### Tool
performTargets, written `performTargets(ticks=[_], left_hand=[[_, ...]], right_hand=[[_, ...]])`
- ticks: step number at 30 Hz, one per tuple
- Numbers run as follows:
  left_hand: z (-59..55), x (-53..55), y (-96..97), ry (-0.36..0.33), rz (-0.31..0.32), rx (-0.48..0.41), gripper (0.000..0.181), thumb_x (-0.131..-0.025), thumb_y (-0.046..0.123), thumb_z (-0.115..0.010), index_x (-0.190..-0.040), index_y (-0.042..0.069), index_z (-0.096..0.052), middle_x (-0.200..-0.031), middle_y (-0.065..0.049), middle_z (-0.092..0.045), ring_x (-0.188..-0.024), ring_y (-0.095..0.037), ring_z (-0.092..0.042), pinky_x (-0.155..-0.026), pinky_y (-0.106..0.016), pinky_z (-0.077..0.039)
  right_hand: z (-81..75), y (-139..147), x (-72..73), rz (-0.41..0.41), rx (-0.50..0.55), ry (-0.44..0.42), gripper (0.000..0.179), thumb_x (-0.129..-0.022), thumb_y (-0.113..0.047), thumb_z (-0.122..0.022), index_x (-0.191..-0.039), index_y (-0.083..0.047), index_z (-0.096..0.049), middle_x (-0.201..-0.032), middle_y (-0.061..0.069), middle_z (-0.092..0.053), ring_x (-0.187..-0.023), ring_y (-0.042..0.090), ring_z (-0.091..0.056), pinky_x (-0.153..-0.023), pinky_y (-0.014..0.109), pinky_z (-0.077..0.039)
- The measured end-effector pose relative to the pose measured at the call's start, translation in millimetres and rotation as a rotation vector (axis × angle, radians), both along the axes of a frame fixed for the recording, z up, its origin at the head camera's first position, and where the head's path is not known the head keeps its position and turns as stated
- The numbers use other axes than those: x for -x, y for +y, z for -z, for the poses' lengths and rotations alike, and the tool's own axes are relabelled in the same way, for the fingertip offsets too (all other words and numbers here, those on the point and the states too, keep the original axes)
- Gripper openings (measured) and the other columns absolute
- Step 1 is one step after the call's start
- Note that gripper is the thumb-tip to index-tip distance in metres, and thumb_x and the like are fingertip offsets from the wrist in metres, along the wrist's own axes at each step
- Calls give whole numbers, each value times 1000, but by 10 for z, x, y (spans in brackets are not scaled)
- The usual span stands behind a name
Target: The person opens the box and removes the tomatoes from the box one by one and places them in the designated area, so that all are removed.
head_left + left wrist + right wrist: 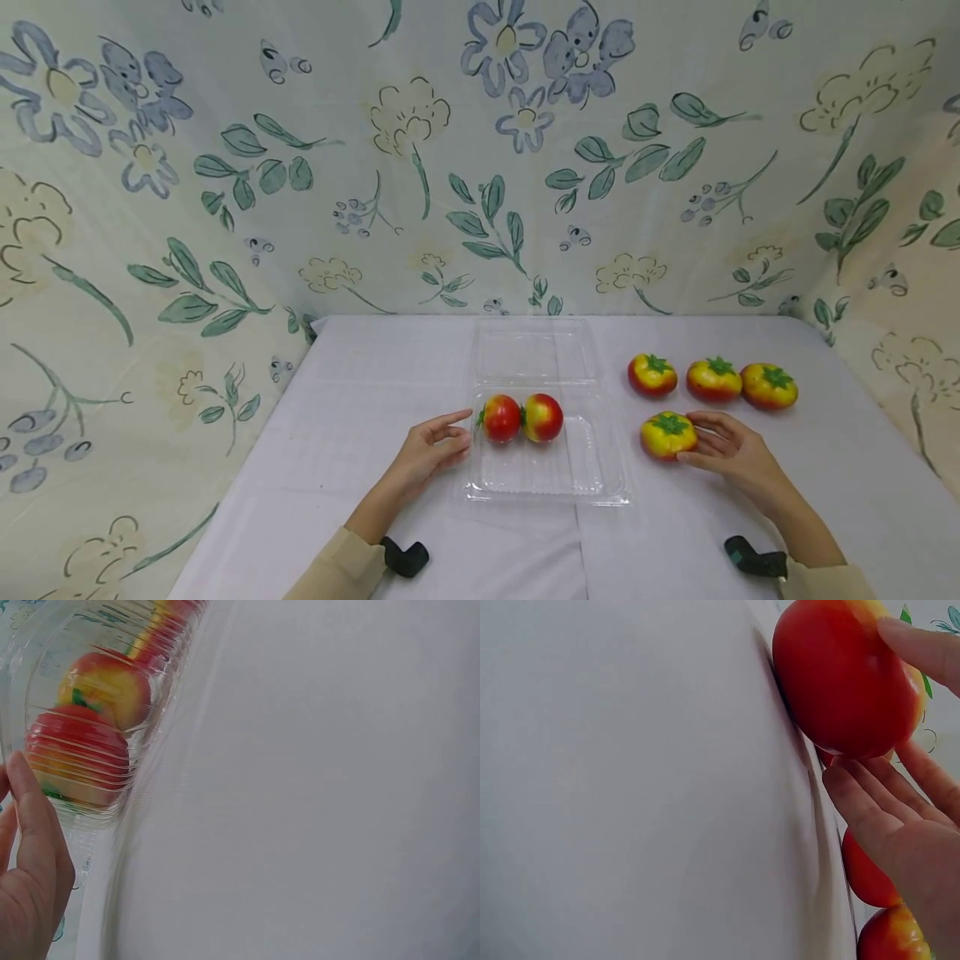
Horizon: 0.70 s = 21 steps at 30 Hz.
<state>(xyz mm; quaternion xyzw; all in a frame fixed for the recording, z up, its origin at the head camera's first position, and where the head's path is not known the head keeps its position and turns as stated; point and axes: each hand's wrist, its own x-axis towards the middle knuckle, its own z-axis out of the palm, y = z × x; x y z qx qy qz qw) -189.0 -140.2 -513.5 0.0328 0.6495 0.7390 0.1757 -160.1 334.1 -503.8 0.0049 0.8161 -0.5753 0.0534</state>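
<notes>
My right hand (pixel 738 457) holds a red-and-yellow persimmon (pixel 663 437) with a green leafy top, thumb and fingers around its right side. In the right wrist view this persimmon (pixel 840 682) is low over or on the white cloth; I cannot tell which. A clear plastic clamshell box (pixel 592 479) lies with its lid (pixel 536 350) folded back. Two persimmons, one mostly red (pixel 501 419) and one red-yellow (pixel 543 418), lie on their sides in its back left part. Fairly straight fingers of my left hand (pixel 429 452) touch or nearly touch the box's left wall.
Behind the right hand, three more persimmons stand in a row: a left one (pixel 652 377), a middle one (pixel 713 382) and a right one (pixel 769 387). A white cloth (pixel 360 392) covers the table. Floral fabric (pixel 420 242) hangs at the back and sides.
</notes>
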Motion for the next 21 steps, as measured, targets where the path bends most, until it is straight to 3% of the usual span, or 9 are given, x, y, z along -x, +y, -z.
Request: performTargets(ticks=[7,21], left_hand=[[9,9,2,-4,2,7,51,-93,5,-69,-142,1,-53,-101,-9,-64,-83,-14,-66,-82,-27,-58],[10,10,5,-5,1,-3,51,-94,3,-69,-142,0,-53,-102,-9,-64,-83,-13,-65,-82,-26,-58]], right_hand=[[-21,41,-12,-9,20,22,69,-87,-16,-80,-141,2,-41,-132,-5,-53,-106,-14,-53,-88,15,-51],[-244,1,-8,-72,38,280,61,-85,4,-76,-138,5,-45,-135,-3,-57,-120,-7,-52,-94,11,-45]])
